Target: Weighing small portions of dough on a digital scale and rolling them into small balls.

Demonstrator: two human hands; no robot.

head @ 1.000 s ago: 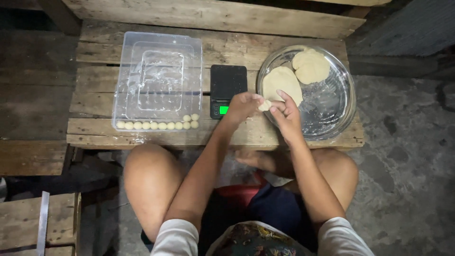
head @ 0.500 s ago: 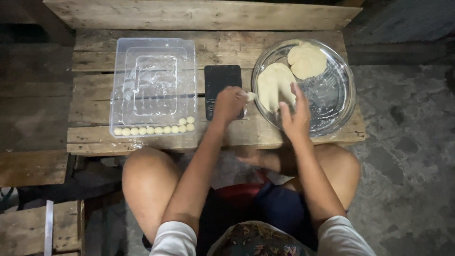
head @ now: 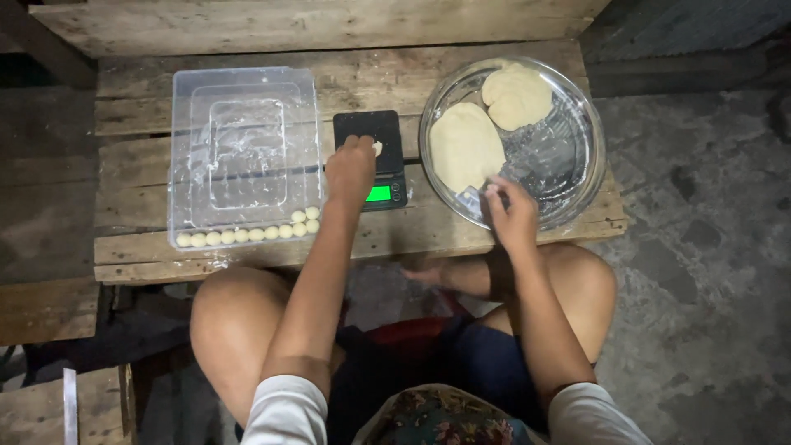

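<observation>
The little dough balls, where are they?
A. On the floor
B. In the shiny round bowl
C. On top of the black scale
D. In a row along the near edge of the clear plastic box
D. The small dough balls lie in a row along the near edge of the clear plastic box, left of the black scale, while the metal bowl holds only two big flat dough pieces.

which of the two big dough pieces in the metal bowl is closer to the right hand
The larger oval dough piece on the bowl's left side; the rounder dough piece lies farther from the right hand.
</observation>
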